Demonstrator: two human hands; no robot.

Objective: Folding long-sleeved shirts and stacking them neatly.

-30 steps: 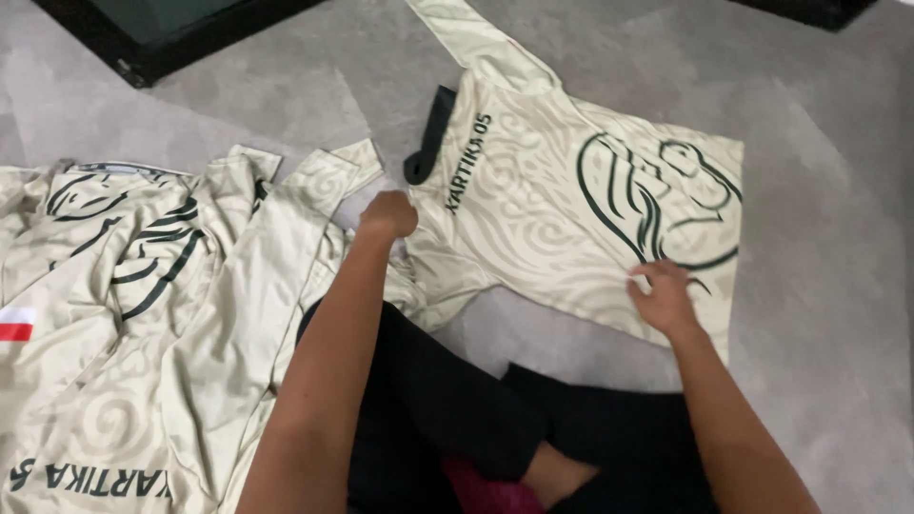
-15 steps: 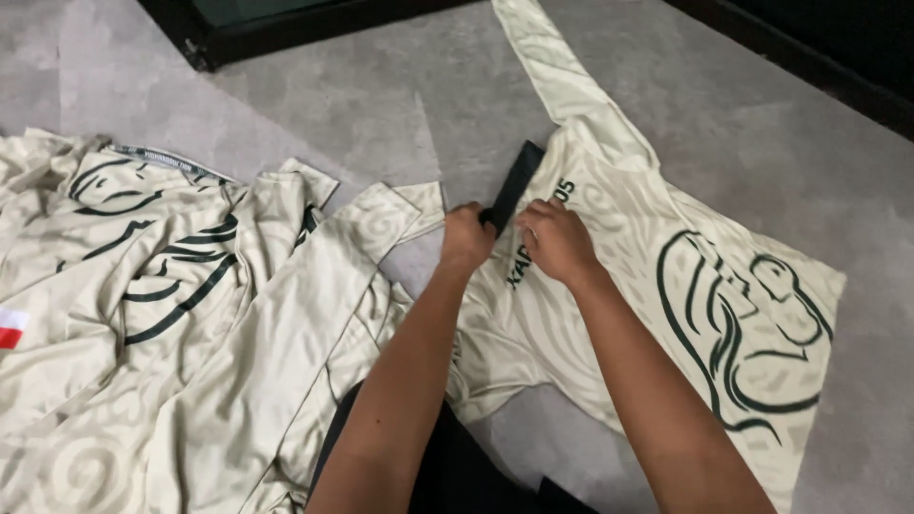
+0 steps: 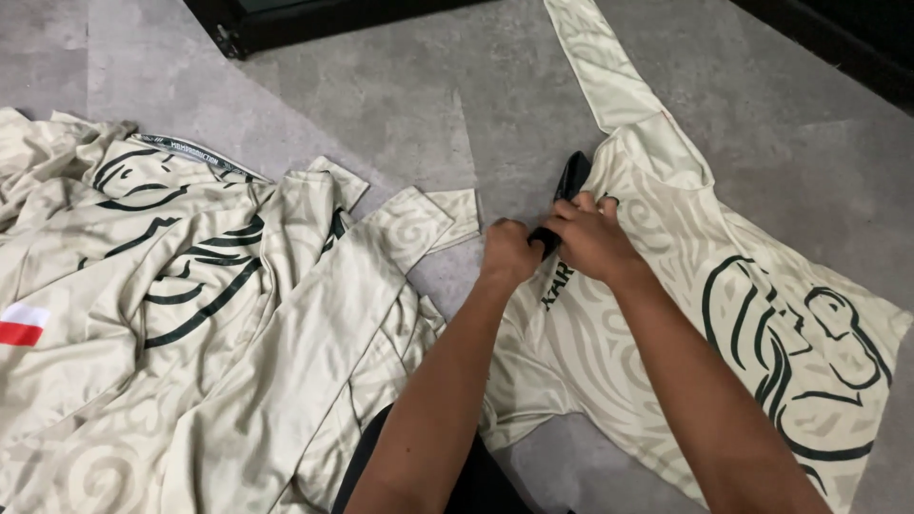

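Left hand [image 3: 507, 252]: you pinch the jersey [image 3: 666, 286] at its black collar [image 3: 569, 181].
Right hand [image 3: 590, 238]: closed on the same collar.
Progress: jersey flat on floor [image 3: 381, 105], unfolded; pile [image 3: 171, 305] waits.

Even, soft indoor light, faint shadows under the arms (slight motion blur), no glare.
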